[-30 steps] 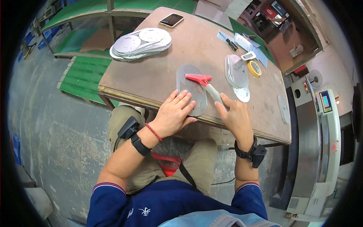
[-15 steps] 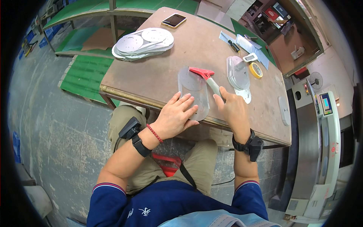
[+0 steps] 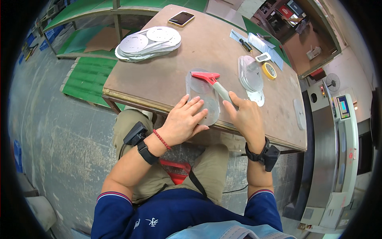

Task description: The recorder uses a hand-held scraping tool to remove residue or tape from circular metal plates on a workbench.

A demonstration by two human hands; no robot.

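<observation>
A clear, rounded-end plastic plate (image 3: 203, 89) with two round areas lies at the table's near edge. My left hand (image 3: 187, 120) rests on its near left part, fingers spread flat. In my right hand (image 3: 246, 115) is a scraper (image 3: 220, 90) with a red head and a grey handle, the fingers wrapped round the handle's end. The scraper's head lies over the far round area of the plate. Just right of it, a small stack of similar clear plates (image 3: 250, 75) sits with a white perforated piece (image 3: 256, 98) partly under it.
A tall stack of white plates (image 3: 149, 44) stands at the far left of the table (image 3: 207, 44), near a phone (image 3: 181, 18). Toward the right lie yellow tape (image 3: 269, 71), a small white device (image 3: 263, 57), a black-handled tool (image 3: 246, 45) and a single plate (image 3: 299, 114). A machine (image 3: 344, 151) stands beyond the right edge.
The scraper's head has shifted slightly left across the plate's far round area, with my right hand still gripping it. My left hand stays almost in place on the plate.
</observation>
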